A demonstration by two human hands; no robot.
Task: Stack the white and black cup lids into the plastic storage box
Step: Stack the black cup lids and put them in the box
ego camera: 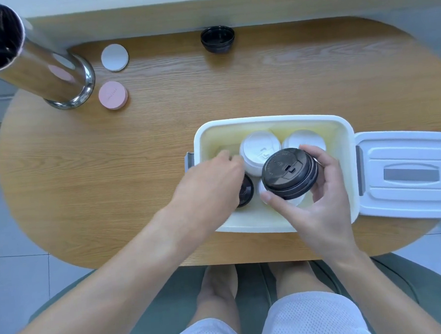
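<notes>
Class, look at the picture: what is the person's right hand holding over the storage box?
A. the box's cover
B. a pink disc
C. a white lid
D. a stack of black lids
D: the right hand grips a stack of black lids above the storage box.

The person's forearms were bare to the edge of the view, with no sleeves, watch, bracelet or rings visible. The left hand (215, 183) and the right hand (318, 199) were ungloved, with short, unpainted fingernails. The person wore white shorts (311, 319) of a perforated, mesh-like fabric showing a regular pattern of small holes; the hems ended above the knees. Both knees and lower legs were bare. The feet appeared to be bare as well, although that area lay in shadow and was too indistinct to confirm.
</notes>
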